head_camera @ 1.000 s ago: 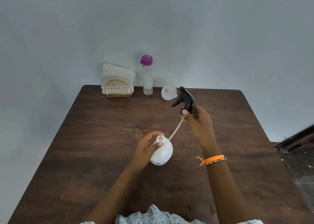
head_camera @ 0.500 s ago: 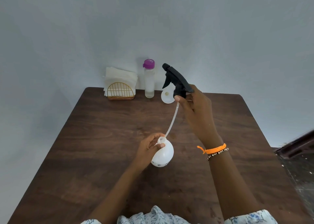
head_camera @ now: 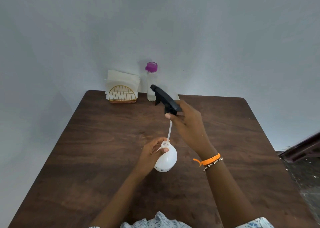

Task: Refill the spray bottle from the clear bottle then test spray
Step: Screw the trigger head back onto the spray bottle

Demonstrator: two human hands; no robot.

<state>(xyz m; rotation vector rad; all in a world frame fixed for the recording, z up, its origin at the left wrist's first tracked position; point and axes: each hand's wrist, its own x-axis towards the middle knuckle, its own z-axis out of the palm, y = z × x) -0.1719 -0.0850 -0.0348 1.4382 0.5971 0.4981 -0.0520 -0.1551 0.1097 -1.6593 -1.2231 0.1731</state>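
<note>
Sprayer head [head_camera: 164, 99] in right hand [head_camera: 187, 123], above spray bottle [head_camera: 166, 157].

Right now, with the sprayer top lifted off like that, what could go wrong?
The thin tube still dips into the white bottle's mouth; pulling sideways might tip it, though the left hand steadies it. The tube may drip on the table. The right hand, carrying the black sprayer top, could knock the clear bottle behind.

Orange wristband [head_camera: 208, 160], beaded bracelet [head_camera: 213, 163], patterned sleeves [head_camera: 254, 223]
</note>
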